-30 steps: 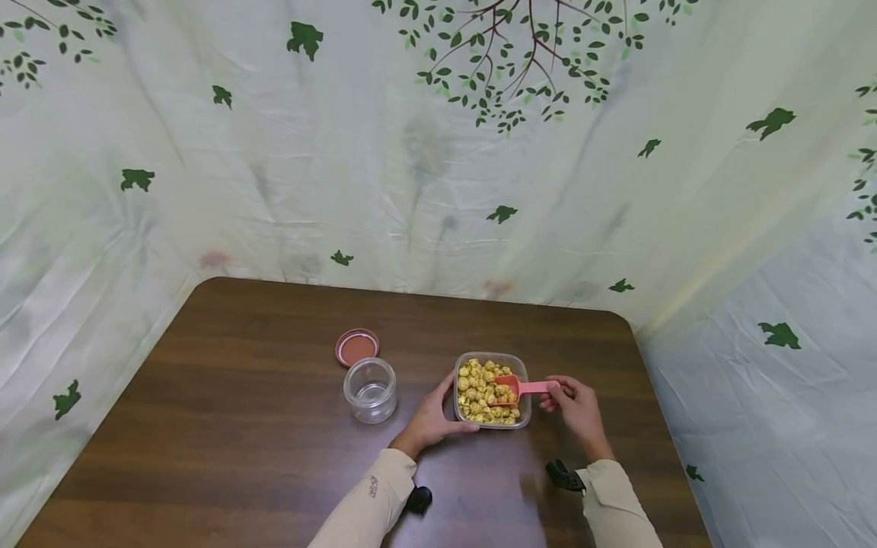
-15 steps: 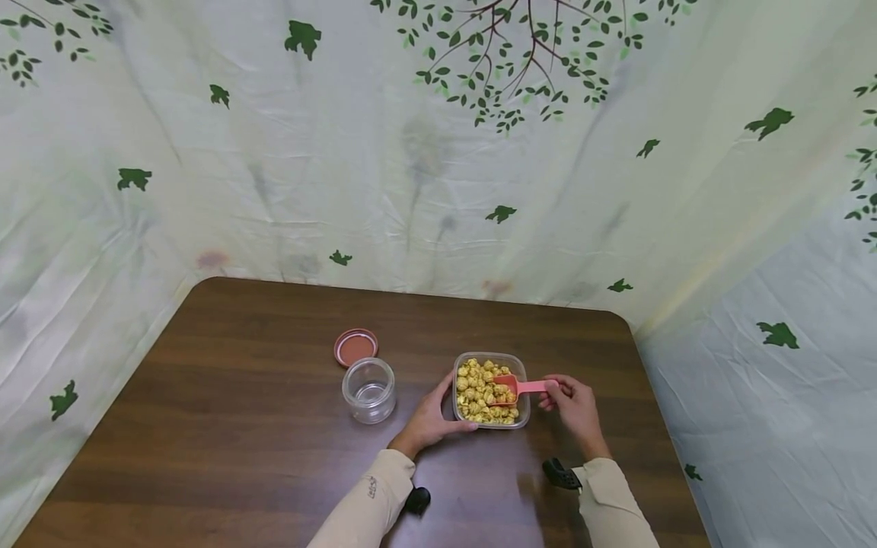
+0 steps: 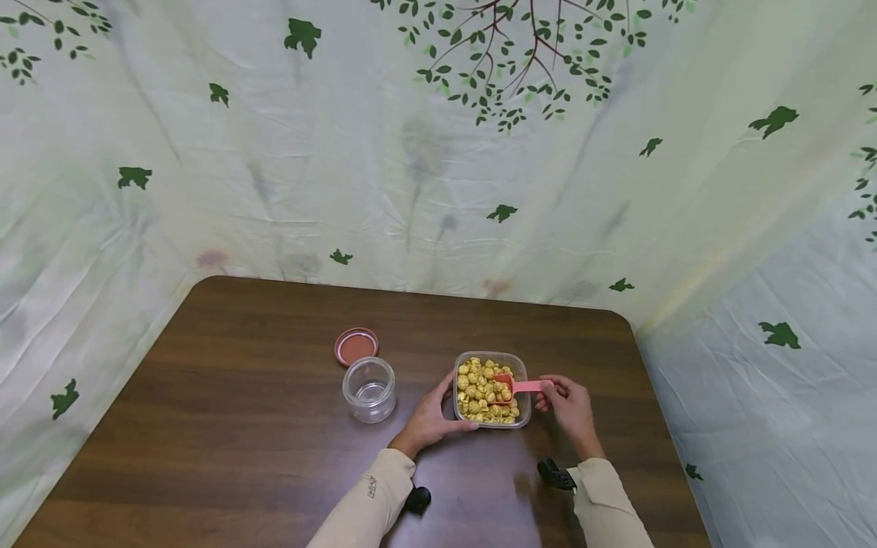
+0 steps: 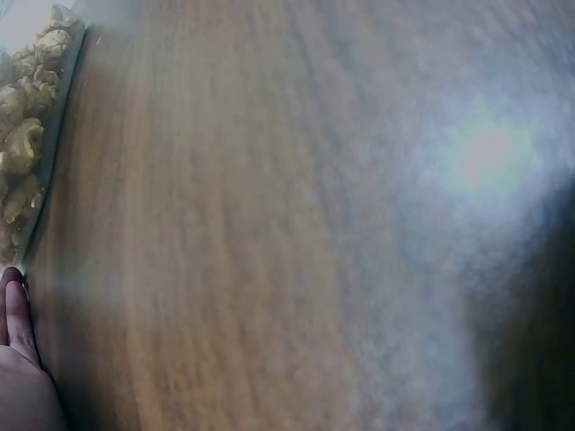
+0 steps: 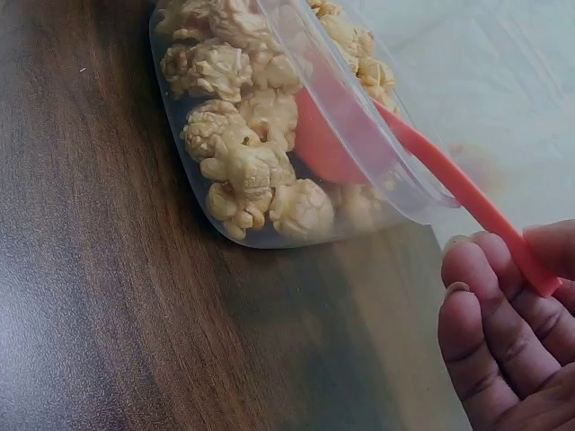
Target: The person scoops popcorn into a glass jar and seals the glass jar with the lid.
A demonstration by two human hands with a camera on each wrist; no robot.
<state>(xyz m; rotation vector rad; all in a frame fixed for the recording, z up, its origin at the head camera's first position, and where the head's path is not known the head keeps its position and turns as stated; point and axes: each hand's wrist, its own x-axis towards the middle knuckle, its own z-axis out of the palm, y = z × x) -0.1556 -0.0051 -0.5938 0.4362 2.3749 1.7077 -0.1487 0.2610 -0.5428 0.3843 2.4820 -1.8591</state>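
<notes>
R grip (image 3: 572, 409) pinches scoop hndl (image 3: 529, 387); L grip (image 3: 428, 420), spread, prob. clasps tub (image 3: 524, 412).

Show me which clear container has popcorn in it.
The squarish tub, right of the round jar; it holds popcorn, while the jar shows none.

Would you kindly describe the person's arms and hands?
The left hand and right hand are bare. The left sleeve is cream with small dark lettering; the right sleeve is cream too. A rounded black device is at the left wrist, a longer black one at the right.
</notes>
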